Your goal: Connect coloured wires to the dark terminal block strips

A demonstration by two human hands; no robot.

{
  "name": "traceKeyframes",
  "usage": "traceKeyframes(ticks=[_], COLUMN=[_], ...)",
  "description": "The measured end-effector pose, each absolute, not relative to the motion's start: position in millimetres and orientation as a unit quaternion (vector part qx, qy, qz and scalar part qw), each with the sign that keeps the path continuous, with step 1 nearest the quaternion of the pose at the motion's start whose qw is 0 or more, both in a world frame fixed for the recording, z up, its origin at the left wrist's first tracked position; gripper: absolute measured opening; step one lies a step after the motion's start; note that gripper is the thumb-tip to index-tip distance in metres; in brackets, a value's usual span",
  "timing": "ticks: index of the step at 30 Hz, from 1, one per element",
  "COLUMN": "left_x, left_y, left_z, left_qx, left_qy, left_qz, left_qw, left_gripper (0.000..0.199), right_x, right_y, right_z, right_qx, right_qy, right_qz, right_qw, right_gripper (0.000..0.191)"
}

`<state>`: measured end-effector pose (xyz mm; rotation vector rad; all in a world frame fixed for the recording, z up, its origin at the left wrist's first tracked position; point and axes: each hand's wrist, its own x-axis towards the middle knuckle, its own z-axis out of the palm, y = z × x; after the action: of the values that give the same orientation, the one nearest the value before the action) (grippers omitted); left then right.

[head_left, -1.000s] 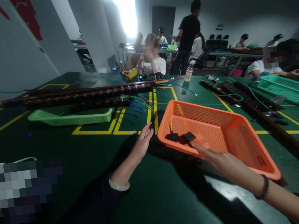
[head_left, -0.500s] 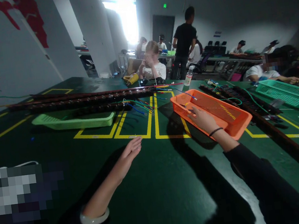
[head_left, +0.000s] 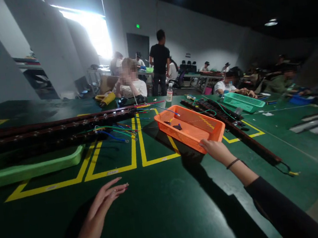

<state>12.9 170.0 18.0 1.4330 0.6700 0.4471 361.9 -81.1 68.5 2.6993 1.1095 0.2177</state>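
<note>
My right hand [head_left: 217,152] has its fingers closed over the near rim of an orange plastic basket [head_left: 187,141], close to its right corner. A few small dark pieces [head_left: 178,126] lie at the left end inside the basket. My left hand [head_left: 106,198] hovers over the green table, palm inward, fingers stretched out and holding nothing. Beyond it, long dark wire harnesses [head_left: 61,127] lie across a light green basket [head_left: 76,157], with loose blue, green and red wire ends [head_left: 117,133] pointing at the orange basket.
More dark harnesses [head_left: 249,142] run along the right of the orange basket. A teal basket [head_left: 245,102] and a clear bottle [head_left: 169,92] stand farther back. Yellow tape [head_left: 112,172] marks boxes on the green tabletop [head_left: 161,207]. Several people sit around; one person [head_left: 159,59] stands behind.
My right hand has moved from over the inside of the orange basket to its near rim. The view has turned to the right. My left hand stays open above the table.
</note>
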Motion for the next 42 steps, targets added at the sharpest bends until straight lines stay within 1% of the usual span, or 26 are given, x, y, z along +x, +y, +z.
traceKeyframes(ticks=[4,10,14,19,22,24,25,27,30,32,34,37,39,42], left_x=[11.2,8.2,8.0,9.5,9.1,8.7,8.7,9.1,9.8,10.0,10.7,12.6,13.7,14.7], left_y=[172.0,171.4,173.2,173.3,174.0,176.2,177.7,181.4,186.4,188.9,190.9,193.7,195.9,200.8], left_z=[9.6,7.4,3.9,2.8,2.6,-0.1,-2.4,-8.2,-16.9,-20.8,-22.0,-18.1,-12.0,-0.4], left_qx=[0.665,0.695,0.686,0.668,0.669,0.669,0.668,0.662,0.658,0.661,0.664,0.666,0.668,0.688], left_qy=[0.326,0.317,0.313,0.314,0.318,0.322,0.323,0.321,0.323,0.335,0.347,0.355,0.36,0.372], left_qz=[0.193,0.19,0.231,0.272,0.293,0.307,0.317,0.339,0.361,0.365,0.362,0.37,0.38,0.404], left_qw=[0.644,0.617,0.615,0.617,0.605,0.594,0.591,0.587,0.576,0.564,0.554,0.542,0.529,0.475], left_gripper=[0.057,0.055,0.057,0.061,0.061,0.06,0.06,0.059,0.057,0.057,0.058,0.06,0.061,0.058], right_x=[358.8,362.0,368.4,372.6,360.5,344.7,335.4,315.4,285.7,269.5,259.7,257.2,259.8,264.1], right_y=[-58.6,-14.8,12.5,36.1,37.5,32.5,28.8,21.1,14.3,14.9,17.9,21.3,21.0,17.8], right_z=[62.7,56.1,53.8,57.2,59.5,53.6,47.1,27.1,-9.4,-28.3,-38.4,-40.5,-38.0,-34.9], right_qx=[0.93,0.938,0.944,0.948,0.936,0.911,0.888,0.775,0.683,0.67,0.678,0.689,0.691,0.698], right_qy=[0.338,0.315,0.298,0.284,0.301,0.346,0.386,0.544,0.65,0.671,0.664,0.648,0.645,0.632], right_qz=[0.089,0.105,0.116,0.135,0.177,0.225,0.25,0.316,0.304,0.278,0.26,0.245,0.23,0.201], right_qw=[0.111,0.096,0.077,0.053,0.037,0.02,0.009,-0.062,-0.137,-0.157,-0.177,-0.214,-0.233,-0.269], right_gripper=[0.035,0.036,0.037,0.033,0.036,0.037,0.036,0.026,0.017,0.013,0.016,0.026,0.028,0.022])
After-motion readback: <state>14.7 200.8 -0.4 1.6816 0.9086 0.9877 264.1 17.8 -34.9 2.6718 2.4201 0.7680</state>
